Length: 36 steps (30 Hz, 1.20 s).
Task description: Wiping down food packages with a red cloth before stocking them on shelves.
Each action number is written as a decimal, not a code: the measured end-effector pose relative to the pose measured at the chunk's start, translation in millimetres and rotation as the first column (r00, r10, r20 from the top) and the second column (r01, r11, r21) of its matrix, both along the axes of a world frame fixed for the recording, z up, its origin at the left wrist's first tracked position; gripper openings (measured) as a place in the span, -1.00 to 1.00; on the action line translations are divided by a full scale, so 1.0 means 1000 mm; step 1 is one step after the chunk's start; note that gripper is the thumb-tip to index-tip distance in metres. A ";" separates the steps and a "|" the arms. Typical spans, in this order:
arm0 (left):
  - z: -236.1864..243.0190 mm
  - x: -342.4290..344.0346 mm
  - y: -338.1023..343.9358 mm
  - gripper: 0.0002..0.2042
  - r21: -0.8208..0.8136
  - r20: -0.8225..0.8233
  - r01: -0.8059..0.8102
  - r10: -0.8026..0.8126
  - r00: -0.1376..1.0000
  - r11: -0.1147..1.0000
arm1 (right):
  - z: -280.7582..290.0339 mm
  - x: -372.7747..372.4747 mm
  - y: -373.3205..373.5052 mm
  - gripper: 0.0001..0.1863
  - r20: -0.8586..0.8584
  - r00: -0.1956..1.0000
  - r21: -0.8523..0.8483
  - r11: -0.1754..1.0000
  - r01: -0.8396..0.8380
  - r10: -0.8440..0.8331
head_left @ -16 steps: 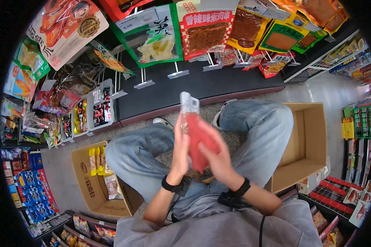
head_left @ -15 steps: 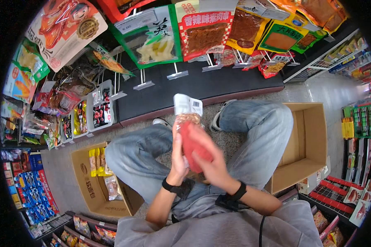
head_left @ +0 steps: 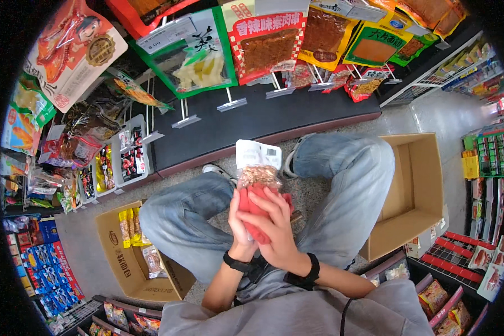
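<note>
Between my knees I hold a clear snack package [head_left: 259, 175] with a white top [head_left: 258, 153], its brownish contents showing through the plastic. My left hand [head_left: 241, 227] supports it from the left side and below. A red cloth [head_left: 254, 208] covers the package's lower part. My right hand [head_left: 271, 227] lies over that cloth with fingers bent, pressing it against the package. Both hands are close together, and the cloth hides the package's lower end.
An open cardboard box [head_left: 113, 238] with yellow packets [head_left: 130, 227] stands left of my legs. Another open cardboard box [head_left: 414, 207] stands at the right. Ahead, snack bags [head_left: 269, 42] hang on hooks above a dark shelf base [head_left: 218, 126]. Behind me are shelf bins [head_left: 434, 297].
My right hand has slid over the red cloth, its fingers now spread across it. The package has come slightly down and toward me, showing more of its clear part.
</note>
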State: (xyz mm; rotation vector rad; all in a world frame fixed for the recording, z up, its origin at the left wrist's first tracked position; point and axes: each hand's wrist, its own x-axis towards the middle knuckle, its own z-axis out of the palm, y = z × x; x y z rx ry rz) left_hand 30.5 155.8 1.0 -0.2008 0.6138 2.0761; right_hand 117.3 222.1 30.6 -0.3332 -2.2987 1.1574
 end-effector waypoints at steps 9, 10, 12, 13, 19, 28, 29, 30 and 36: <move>0.021 0.005 -0.003 -0.41 -0.134 -0.123 0.087 -0.104 0.987 0.987 | 0.013 -0.027 0.059 -0.46 -0.119 0.986 -0.177 0.980 0.096 -0.118; 0.019 0.001 -0.004 -0.44 -0.084 -0.098 0.119 -0.127 0.987 0.989 | 0.011 -0.019 0.047 -0.45 -0.095 0.991 -0.080 0.993 0.084 -0.092; 0.021 -0.004 0.003 -0.48 -0.081 -0.030 -0.020 0.018 0.999 0.996 | -0.005 -0.001 0.019 -0.46 -0.088 0.996 -0.088 0.996 -0.007 -0.001; 0.019 -0.006 0.001 -0.48 -0.078 -0.007 -0.008 0.007 1.000 0.997 | -0.003 0.002 0.011 -0.46 -0.071 0.997 -0.096 0.995 -0.024 0.017; 0.029 0.012 -0.017 -0.40 -0.175 -0.060 0.174 -0.187 0.981 0.969 | 0.015 -0.026 0.075 -0.50 -0.229 0.971 -0.160 0.981 -0.113 0.074; 0.031 0.000 -0.001 -0.47 0.012 -0.146 0.095 -0.092 0.985 0.995 | 0.014 0.014 0.010 -0.41 -0.055 0.986 0.051 0.987 -0.153 0.156; 0.031 0.004 -0.005 -0.47 -0.062 -0.146 0.080 -0.089 0.985 0.995 | 0.014 0.010 0.018 -0.42 -0.075 0.982 0.042 0.984 -0.171 0.174; 0.033 0.010 -0.006 -0.48 -0.136 -0.147 0.067 -0.087 0.985 0.988 | 0.015 0.002 0.034 -0.42 -0.096 0.977 0.033 0.982 -0.188 0.190; 0.035 0.016 -0.009 -0.46 -0.138 -0.222 0.099 -0.128 0.967 0.985 | 0.021 -0.022 0.056 -0.50 -0.161 0.978 -0.147 0.977 -0.155 0.132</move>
